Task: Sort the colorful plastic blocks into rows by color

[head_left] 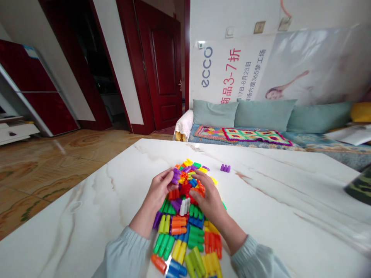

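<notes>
A heap of bright plastic tube-shaped building blocks [185, 231] in green, orange, yellow, blue, purple and red lies on a white marble table [275, 200]. My left hand [160, 189] is curled at the far left of the heap, its fingers pinched on a purple block [175, 177]. My right hand [207, 195] rests on the heap beside it, fingers bent over orange and red blocks [199, 189]. Whether it grips one is hidden. One purple block [225, 168] lies alone on the table beyond the heap.
A sofa [261, 116] with grey-green cushions and a patterned throw stands behind the table. A dark red door [162, 65] and a red cabinet [37, 88] are at the left. A dark patterned object [361, 185] sits at the table's right edge.
</notes>
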{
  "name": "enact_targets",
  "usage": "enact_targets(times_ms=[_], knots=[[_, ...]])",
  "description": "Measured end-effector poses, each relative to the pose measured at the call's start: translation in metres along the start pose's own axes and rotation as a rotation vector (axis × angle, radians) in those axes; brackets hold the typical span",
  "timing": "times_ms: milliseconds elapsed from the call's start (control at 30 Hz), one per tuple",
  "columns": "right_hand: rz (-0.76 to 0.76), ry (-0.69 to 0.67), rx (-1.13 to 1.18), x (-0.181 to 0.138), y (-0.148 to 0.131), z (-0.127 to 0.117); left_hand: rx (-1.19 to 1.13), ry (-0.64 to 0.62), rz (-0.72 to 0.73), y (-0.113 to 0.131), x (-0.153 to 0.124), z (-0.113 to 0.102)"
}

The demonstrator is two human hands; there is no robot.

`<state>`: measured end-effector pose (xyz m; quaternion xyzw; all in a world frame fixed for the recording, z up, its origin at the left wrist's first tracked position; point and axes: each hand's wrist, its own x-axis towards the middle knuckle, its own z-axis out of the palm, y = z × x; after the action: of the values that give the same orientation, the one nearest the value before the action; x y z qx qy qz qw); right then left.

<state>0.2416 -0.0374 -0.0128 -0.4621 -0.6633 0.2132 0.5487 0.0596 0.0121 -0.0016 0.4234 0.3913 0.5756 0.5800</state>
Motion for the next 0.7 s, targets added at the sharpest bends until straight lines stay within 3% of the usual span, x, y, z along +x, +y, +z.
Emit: enact_targets(times_ms=[100, 200, 400, 467, 567, 633, 667, 700], knots=[[-0.141, -0.013, -0.034, -0.001, -0.006, -0.001, 0.069, -0.212, -0.093, 0.000, -0.009, 0.007], [-0.228, -0.081, 0.029, -0.002, -0.012, -0.002, 0.119, -0.334, -0.110, 0.000, -0.015, 0.010], [-0.382, -0.124, 0.056, -0.008, -0.019, -0.002, 0.184, -0.396, -0.134, -0.001, -0.018, 0.012], [-0.382, -0.054, 0.030, -0.005, -0.020, -0.008, 0.234, -0.314, -0.039, -0.002, -0.016, 0.011], [-0.251, 0.291, -0.032, 0.006, -0.008, -0.030, 0.337, -0.029, 0.182, -0.006, -0.006, 0.002], [-0.092, 0.552, -0.083, 0.012, 0.013, -0.052, 0.374, 0.157, 0.272, -0.011, 0.003, -0.006], [-0.016, 0.636, -0.151, 0.014, 0.027, -0.064, 0.373, 0.219, 0.288, -0.013, 0.006, -0.010], [0.057, 0.633, -0.268, 0.013, 0.042, -0.076, 0.363, 0.255, 0.290, -0.016, 0.009, -0.013]])
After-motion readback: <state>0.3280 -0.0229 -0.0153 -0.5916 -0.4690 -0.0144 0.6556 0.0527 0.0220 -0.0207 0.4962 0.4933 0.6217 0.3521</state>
